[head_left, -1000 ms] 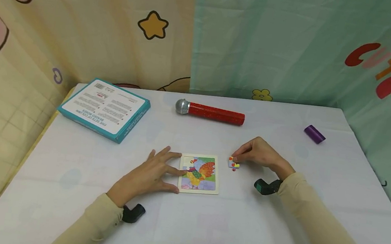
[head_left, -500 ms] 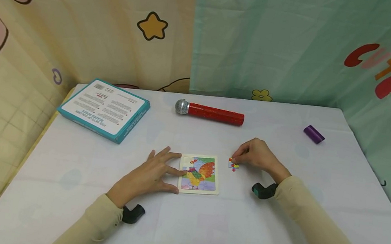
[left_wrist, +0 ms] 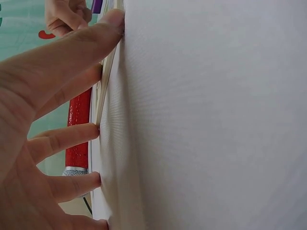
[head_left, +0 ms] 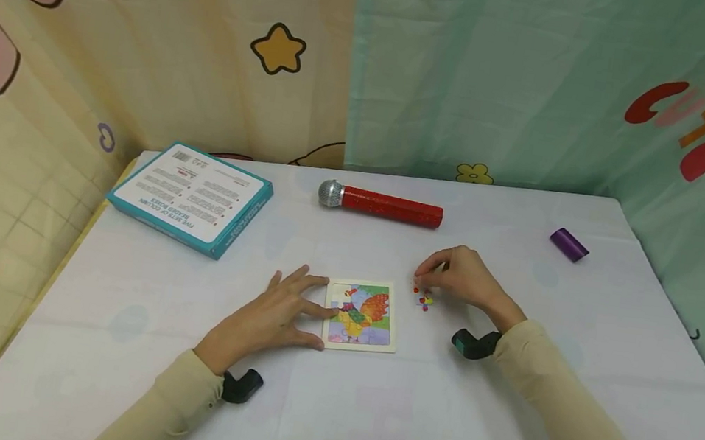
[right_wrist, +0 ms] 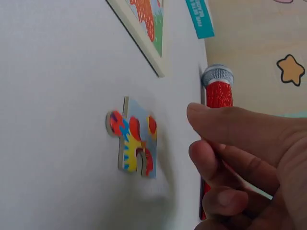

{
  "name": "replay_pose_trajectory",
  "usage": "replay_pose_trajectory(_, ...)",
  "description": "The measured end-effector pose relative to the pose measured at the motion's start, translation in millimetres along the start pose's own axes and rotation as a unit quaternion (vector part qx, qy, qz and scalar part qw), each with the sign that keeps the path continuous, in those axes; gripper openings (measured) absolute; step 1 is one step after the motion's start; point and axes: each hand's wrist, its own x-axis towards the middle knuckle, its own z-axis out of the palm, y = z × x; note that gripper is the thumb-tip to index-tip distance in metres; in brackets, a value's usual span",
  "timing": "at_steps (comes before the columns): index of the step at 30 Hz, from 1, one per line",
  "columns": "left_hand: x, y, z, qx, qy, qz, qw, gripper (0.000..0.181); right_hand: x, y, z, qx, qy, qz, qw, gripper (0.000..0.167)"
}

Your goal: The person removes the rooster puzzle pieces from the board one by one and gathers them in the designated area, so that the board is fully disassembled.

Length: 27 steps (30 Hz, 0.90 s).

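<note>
A square jigsaw puzzle in a pale frame shows a colourful hen. My left hand spreads its fingers along the left side; thumb and fingertips touch the frame and one finger reaches onto the picture. The left wrist view shows the frame's thin edge by the thumb and fingers. A loose jigsaw piece, blue with red and yellow patches, lies on the table right of the puzzle. Just over it, my right hand hovers with thumb and forefinger slightly parted. Nothing sits between those fingertips in the right wrist view.
Beyond the puzzle lies a toy microphone with a red handle. A teal box with a white printed panel rests at the back left. Toward the back right is a purple cylinder. Curtains hang behind the table.
My right hand has let go of the jigsaw piece, which lies slightly turned on the table. The left hand has stayed on the puzzle frame.
</note>
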Motion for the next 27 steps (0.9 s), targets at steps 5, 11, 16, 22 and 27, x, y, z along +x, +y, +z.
replay_pose_trajectory(5, -0.3, 0.0, -1.3, 0.001, 0.000, -0.001, 1.0000, 0.053, 7.6, -16.0, 17.0, 0.018, -0.037, -0.062, 0.9972, 0.014)
replay_pose_trajectory(11, -0.1, 0.1, -1.0, -0.002, -0.007, -0.005, 1.0000, 0.052, 20.1, -30.6, 39.8, 0.036, -0.113, -0.137, 0.9834, 0.022)
replay_pose_trajectory(16, 0.1, 0.9, -1.3, -0.009, -0.014, -0.009, 0.9998, 0.052, 26.1, -38.5, 47.9, 0.033, -0.155, -0.181, 0.9705, 0.028)
replay_pose_trajectory(22, 0.6, 0.9, -2.0, -0.004, -0.016, -0.007, 0.9998, 0.052, 28.2, -41.3, 52.0, 0.016, -0.181, -0.170, 0.9686, 0.035)
replay_pose_trajectory(27, 0.9, 1.4, -2.2, 0.002, -0.014, -0.006, 0.9999, 0.053, 28.5, -41.4, 52.9, 0.003, -0.178, -0.164, 0.9704, 0.034)
